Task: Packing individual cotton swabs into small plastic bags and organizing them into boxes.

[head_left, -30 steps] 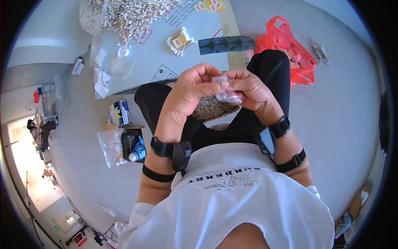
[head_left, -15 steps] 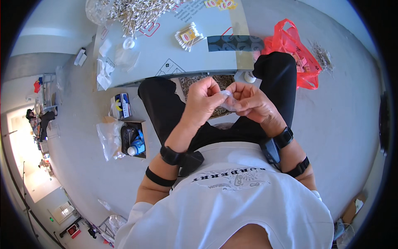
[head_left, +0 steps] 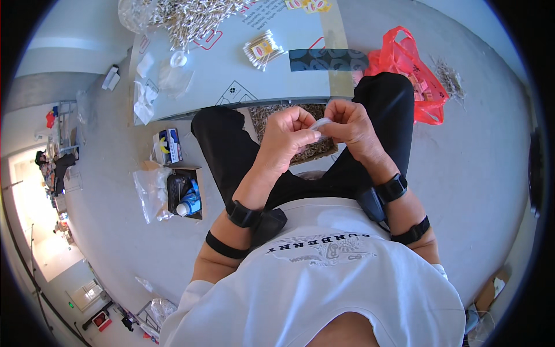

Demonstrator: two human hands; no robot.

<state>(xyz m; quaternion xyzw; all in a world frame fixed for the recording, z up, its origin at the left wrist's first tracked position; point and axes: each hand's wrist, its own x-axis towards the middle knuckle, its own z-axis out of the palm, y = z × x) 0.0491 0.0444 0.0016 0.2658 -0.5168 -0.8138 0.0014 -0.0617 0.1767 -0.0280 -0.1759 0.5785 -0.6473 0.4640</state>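
Above my lap, my left hand [head_left: 285,137] and my right hand [head_left: 354,128] are close together, fingertips pinching a small clear plastic bag [head_left: 320,124] between them. The bag is crumpled and mostly covered by my fingers. Beyond my hands, on the table [head_left: 254,87], lies a bundle of cotton swabs [head_left: 263,51] with a yellow-and-white label. A large heap of loose cotton swabs [head_left: 199,23] spreads over the table's far left. Below the table edge and behind my hands, a cardboard box [head_left: 334,151] holds many thin sticks, partly hidden.
A dark patterned strip [head_left: 318,60] lies at the table's right. A red plastic bag [head_left: 432,111] with pink packs stands on the floor beside my right knee. Left of me are a small box [head_left: 169,146] and an open carton [head_left: 198,191] with a blue-and-white bottle.
My right hand has turned, its fingers now curled down over the plastic bag and slightly higher. The bag appears drawn thinner between my hands. My left hand stays nearly in place.
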